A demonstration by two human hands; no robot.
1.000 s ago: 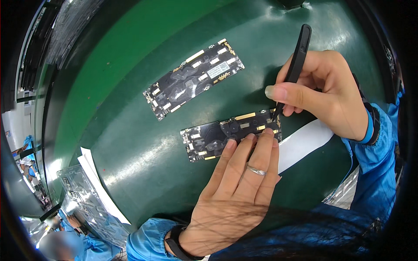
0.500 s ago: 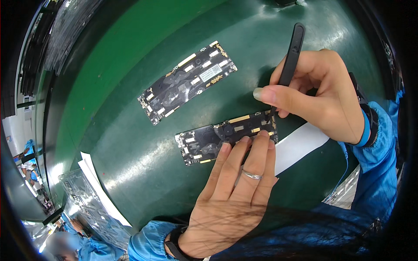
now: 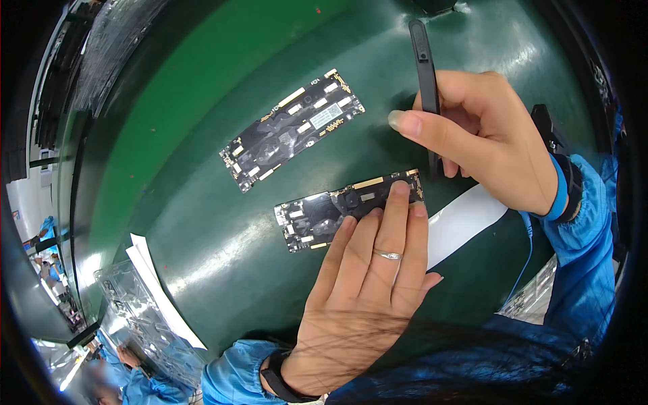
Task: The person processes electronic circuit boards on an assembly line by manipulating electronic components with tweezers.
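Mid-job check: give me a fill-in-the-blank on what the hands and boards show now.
The gripping hand, around the black tool, is the person's ____.
The ringed hand, touching the nearer circuit board, is the person's ____.
The farther circuit board lies on a tabletop coloured ____.
The person's sleeves are coloured ____.
Missing words: right; left; green; blue.

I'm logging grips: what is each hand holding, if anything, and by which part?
The right hand holds a slim black tool by its lower half; the left hand rests on the nearer circuit board.
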